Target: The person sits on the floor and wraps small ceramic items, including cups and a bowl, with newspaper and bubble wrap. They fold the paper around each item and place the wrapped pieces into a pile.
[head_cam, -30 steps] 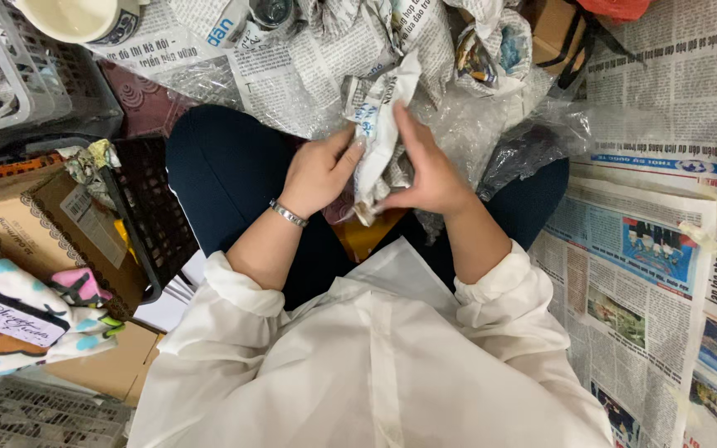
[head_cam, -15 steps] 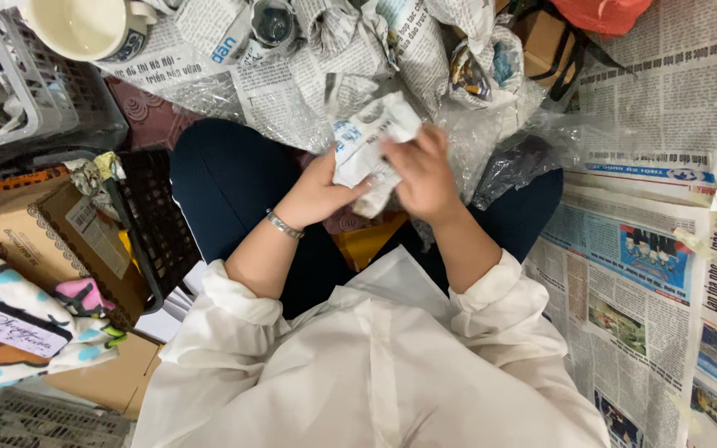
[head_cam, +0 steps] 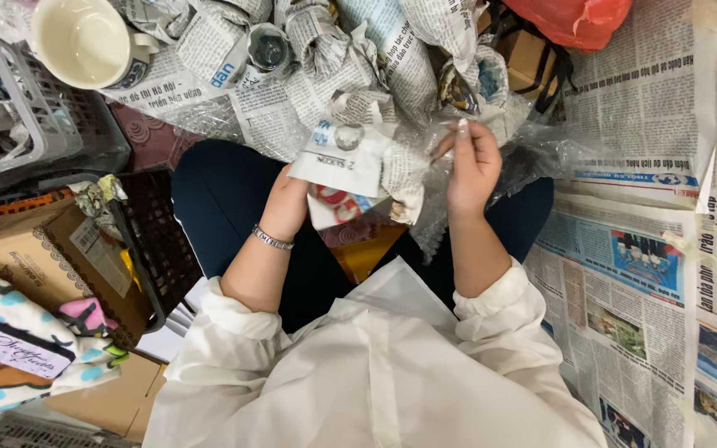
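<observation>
My left hand (head_cam: 285, 202) holds a bundle wrapped in newspaper (head_cam: 350, 166) above my lap, and the paper hides most of its fingers. A small round glassy part shows at the top of the bundle. My right hand (head_cam: 470, 162) is off the bundle, just to its right. Its fingertips pinch the edge of a crinkled clear plastic film (head_cam: 533, 153) that trails down beside the bundle. A metal bracelet (head_cam: 272, 239) sits on my left wrist.
Several newspaper-wrapped bundles (head_cam: 375, 41) lie ahead of my knees, with a cream mug (head_cam: 85, 41) to their left and a red plastic bag (head_cam: 574, 17) to their right. A grey basket (head_cam: 10, 108), black crate (head_cam: 159, 241) and cardboard box (head_cam: 26, 257) stand left. Newspaper sheets (head_cam: 649, 249) cover the floor right.
Both hands were closed around the bundle. My right hand has let go and moved right to the plastic film, while my left hand has lifted the bundle forward.
</observation>
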